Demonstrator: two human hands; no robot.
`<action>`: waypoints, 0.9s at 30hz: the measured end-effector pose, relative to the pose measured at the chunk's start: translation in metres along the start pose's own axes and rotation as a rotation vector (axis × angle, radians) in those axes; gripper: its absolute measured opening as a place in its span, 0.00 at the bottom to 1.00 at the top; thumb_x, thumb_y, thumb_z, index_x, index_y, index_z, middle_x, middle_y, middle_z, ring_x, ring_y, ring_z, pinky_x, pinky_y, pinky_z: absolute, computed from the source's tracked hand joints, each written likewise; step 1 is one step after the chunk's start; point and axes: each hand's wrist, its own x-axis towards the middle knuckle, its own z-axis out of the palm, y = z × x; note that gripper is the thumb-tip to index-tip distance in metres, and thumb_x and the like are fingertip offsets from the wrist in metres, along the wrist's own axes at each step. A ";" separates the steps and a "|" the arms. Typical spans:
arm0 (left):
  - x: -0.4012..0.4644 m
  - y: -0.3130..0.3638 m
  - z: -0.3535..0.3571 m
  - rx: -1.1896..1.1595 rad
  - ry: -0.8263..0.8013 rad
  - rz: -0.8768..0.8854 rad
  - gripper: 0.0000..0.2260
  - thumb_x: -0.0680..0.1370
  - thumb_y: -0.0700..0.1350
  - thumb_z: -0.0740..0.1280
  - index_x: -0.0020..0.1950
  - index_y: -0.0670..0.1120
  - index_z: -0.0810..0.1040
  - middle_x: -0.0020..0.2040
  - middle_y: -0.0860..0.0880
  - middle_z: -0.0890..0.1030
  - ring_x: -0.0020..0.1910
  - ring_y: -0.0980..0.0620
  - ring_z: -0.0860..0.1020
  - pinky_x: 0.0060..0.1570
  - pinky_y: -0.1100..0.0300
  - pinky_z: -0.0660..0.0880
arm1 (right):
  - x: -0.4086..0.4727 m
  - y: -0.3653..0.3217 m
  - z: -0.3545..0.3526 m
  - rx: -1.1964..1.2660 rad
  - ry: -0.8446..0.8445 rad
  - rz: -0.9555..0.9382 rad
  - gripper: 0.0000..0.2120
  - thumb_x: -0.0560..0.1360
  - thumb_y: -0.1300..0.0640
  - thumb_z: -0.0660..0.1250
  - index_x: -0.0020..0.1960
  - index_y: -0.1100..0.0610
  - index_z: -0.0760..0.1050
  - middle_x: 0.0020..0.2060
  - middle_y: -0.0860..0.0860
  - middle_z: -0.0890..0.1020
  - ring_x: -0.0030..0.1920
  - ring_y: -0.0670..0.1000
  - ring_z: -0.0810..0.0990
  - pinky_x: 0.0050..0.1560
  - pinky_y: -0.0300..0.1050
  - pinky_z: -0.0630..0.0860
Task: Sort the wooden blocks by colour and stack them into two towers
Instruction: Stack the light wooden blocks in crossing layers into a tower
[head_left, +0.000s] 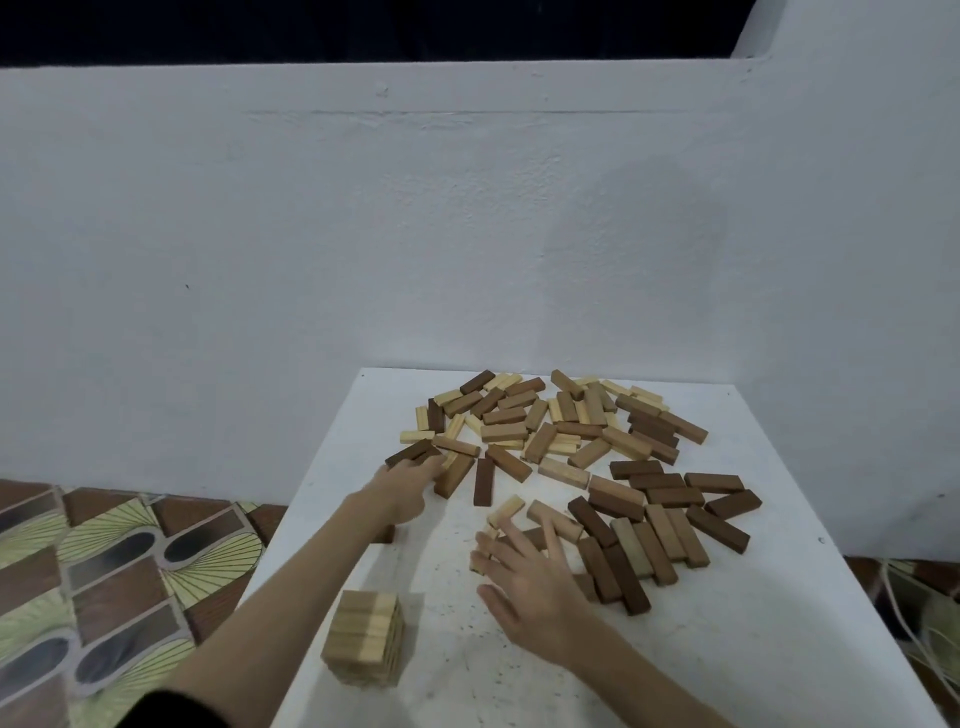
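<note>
**Blocks half sorted, one pale tower standing**

Here, a pale tower (365, 640) of light wooden blocks stands at the near left of the white table (727, 649). Beyond the tower, the left hand (410, 480) reaches to the near left edge of the mixed pile (545, 421), its fingers curled around a dark block (410, 451). To the right of the tower, the right hand (530, 582) hovers with fingers spread and straight, over a few pale blocks (506, 509). Further right of the tower lies a loose group of dark blocks (670, 525). Left of the tower, patterned floor (104, 571) shows.
</note>
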 end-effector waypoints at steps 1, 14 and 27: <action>0.000 0.000 0.001 -0.009 -0.008 0.005 0.34 0.75 0.32 0.51 0.77 0.53 0.47 0.74 0.44 0.62 0.73 0.42 0.60 0.69 0.48 0.58 | 0.000 0.000 0.002 0.014 0.022 0.000 0.13 0.76 0.45 0.57 0.53 0.45 0.78 0.58 0.43 0.79 0.65 0.50 0.73 0.65 0.67 0.66; -0.030 0.001 0.003 -0.063 -0.163 -0.008 0.22 0.78 0.35 0.52 0.73 0.42 0.61 0.72 0.44 0.67 0.69 0.43 0.67 0.65 0.51 0.66 | 0.028 -0.004 -0.009 -0.065 -0.172 0.266 0.22 0.81 0.46 0.48 0.70 0.52 0.68 0.73 0.51 0.64 0.77 0.52 0.49 0.66 0.67 0.28; -0.078 0.053 0.019 -0.008 -0.266 0.057 0.20 0.80 0.39 0.55 0.72 0.38 0.63 0.71 0.41 0.67 0.69 0.42 0.66 0.66 0.51 0.65 | -0.012 -0.011 -0.030 0.024 -0.156 0.118 0.35 0.78 0.48 0.60 0.78 0.54 0.48 0.74 0.51 0.63 0.77 0.47 0.52 0.69 0.63 0.28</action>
